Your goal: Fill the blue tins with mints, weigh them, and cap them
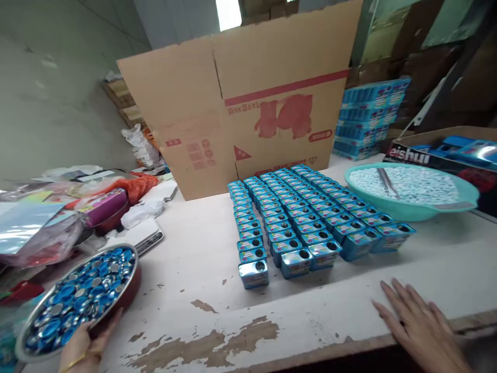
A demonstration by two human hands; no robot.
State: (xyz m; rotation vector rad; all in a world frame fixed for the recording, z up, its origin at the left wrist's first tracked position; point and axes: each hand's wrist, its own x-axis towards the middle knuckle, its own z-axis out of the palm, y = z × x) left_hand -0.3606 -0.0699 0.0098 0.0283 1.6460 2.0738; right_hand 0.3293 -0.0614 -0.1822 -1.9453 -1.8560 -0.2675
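Note:
My left hand [86, 346] grips the near side of a round metal basin [134, 277] at the left, its thumb by the rim and fingers against the outer wall. Blue and silver caps [83, 295] fill the basin. At the lower right, my right hand [417, 324] lies with fingers spread near the table's front edge, holding nothing. Between the hands stand rows of small blue tins [289, 223], each with a dark round hole in its top. The nearest tin [254, 273] is at the front of the left row.
A turquoise basin [411, 210] of small pale pellets, with tweezers [386, 181] on them, stands at the right. Behind the tins rises a large cardboard sheet [186, 103]. Stacked blue boxes [367, 122] are beyond it. A white scale [145, 235] and bags [143, 212] sit left.

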